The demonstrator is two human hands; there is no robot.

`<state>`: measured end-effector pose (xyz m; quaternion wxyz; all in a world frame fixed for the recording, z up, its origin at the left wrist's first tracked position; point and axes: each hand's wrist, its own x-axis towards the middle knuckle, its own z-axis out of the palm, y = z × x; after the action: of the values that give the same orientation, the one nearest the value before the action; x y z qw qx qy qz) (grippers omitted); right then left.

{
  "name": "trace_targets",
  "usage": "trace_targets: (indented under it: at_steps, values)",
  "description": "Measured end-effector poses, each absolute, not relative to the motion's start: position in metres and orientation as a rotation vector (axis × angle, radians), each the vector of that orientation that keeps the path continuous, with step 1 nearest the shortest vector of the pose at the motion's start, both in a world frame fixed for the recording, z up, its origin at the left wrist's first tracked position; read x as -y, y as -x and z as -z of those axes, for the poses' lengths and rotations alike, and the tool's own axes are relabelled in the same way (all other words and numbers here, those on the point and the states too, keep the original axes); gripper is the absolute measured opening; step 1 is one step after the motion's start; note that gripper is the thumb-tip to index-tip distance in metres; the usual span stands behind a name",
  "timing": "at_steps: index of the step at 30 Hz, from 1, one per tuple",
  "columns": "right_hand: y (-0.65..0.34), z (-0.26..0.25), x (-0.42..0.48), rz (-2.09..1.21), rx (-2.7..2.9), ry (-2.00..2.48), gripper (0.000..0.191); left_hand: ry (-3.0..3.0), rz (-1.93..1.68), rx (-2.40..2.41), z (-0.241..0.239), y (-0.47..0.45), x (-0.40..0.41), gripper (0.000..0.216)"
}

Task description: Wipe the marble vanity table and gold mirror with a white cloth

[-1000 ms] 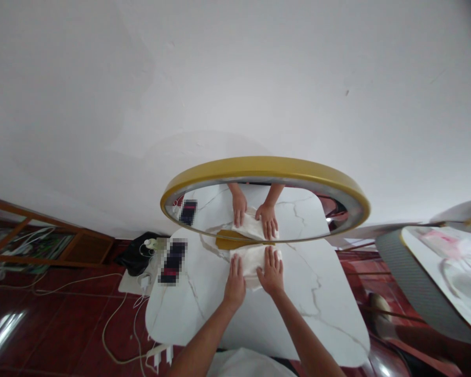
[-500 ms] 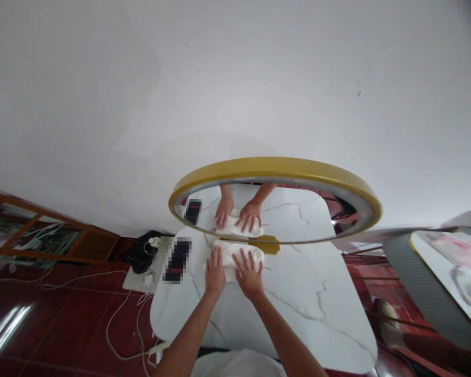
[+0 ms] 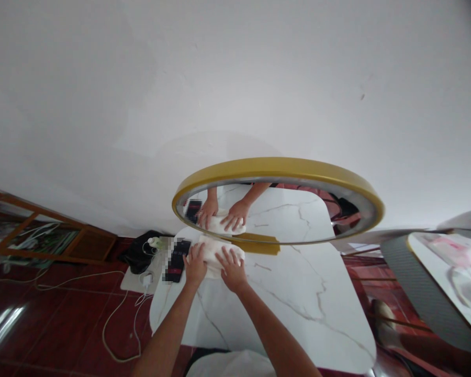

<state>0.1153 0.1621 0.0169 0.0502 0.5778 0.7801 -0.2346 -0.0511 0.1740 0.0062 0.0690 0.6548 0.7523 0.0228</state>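
My left hand [image 3: 195, 264] and my right hand [image 3: 231, 267] both lie flat, fingers spread, on a folded white cloth [image 3: 215, 250] at the far left part of a white marble table [image 3: 298, 298]. The cloth rests just in front of a round gold-framed mirror [image 3: 278, 170] that stands on the table against the wall. In the mirror I see both hands and the cloth reflected. A dark phone [image 3: 175, 260] lies on the table just left of my left hand.
A gold mirror base [image 3: 259, 244] sits right of the cloth. Left of the table, a black bag [image 3: 135, 255], chargers and white cables [image 3: 118, 324] lie on the red tiled floor. A wooden frame [image 3: 43, 235] leans at the wall. Another round table [image 3: 447, 277] stands at right.
Both hands have slid the white cloth leftward across the table, from in front of the mirror's middle to its left end, close to the phone.
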Motion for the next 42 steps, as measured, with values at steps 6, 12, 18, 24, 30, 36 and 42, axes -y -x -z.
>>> trace_targets:
  at_steps: [6, 12, 18, 24, 30, 36, 42]
  values:
    - [-0.112, -0.018, -0.161, 0.737, -2.402, -1.753, 0.071, -1.901, -0.107, -2.268, -0.001, 0.060, -0.176, 0.066]
    - [-0.120, -0.016, -0.158, 0.616, -2.390, -1.775, 0.072, -2.161, -0.257, -2.076, 0.005, 0.056, -0.175, 0.069]
    - [-0.137, -0.012, -0.145, 0.465, -2.344, -1.890, 0.073, -2.278, -0.235, -1.856, 0.012, 0.040, -0.180, 0.074]
    - [-0.148, -0.007, -0.119, 0.388, -2.269, -2.001, 0.073, -2.387, -0.154, -1.698, 0.007, 0.024, -0.186, 0.078]
    - [-0.129, -0.005, -0.112, 0.403, -2.194, -2.048, 0.074, -2.445, -0.081, -1.610, -0.006, 0.021, -0.201, 0.073]
    - [-0.113, -0.004, -0.121, 0.448, -2.150, -2.068, 0.077, -2.417, -0.027, -1.600, -0.014, 0.021, -0.219, 0.066]
    - [-0.124, -0.007, -0.114, 0.389, -2.222, -2.036, 0.080, -2.365, -0.106, -1.683, -0.013, 0.014, -0.201, 0.073]
